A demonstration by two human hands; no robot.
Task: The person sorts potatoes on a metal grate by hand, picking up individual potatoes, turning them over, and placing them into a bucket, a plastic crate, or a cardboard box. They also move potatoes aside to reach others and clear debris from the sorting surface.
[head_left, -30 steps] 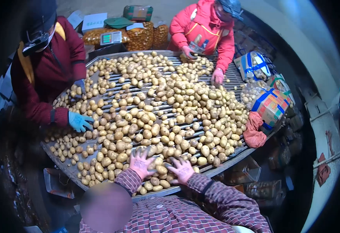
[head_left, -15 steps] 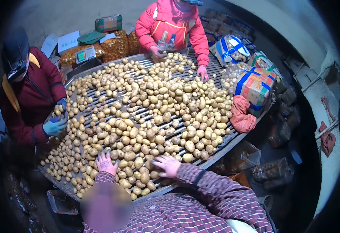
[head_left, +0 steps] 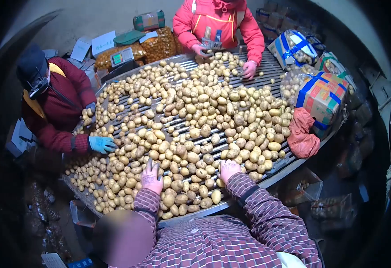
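Many potatoes (head_left: 204, 129) lie spread over a slatted metal sorting table (head_left: 273, 71). My left hand (head_left: 151, 177), in a pink glove, rests on the potatoes near the table's front edge, its fingers apart. To its right my right hand (head_left: 229, 170), also gloved in pink, touches potatoes close to the front edge; its fingertips point away from me and are partly hidden among the potatoes. Bare slats (head_left: 206, 140) show between the potatoes beyond both hands.
At left, a co-worker in dark red (head_left: 66, 98) reaches over the potatoes with a blue glove (head_left: 102, 144). Across stands a co-worker in a pink jacket (head_left: 217, 22). A taped box (head_left: 321, 98) and red cloth (head_left: 303, 134) lie on the right edge; filled bags (head_left: 159, 44) stand behind.
The view has shifted, so the table appears farther right. My right hand has moved right, away from my left hand. The left co-worker's blue-gloved hand has reached farther over the potatoes.
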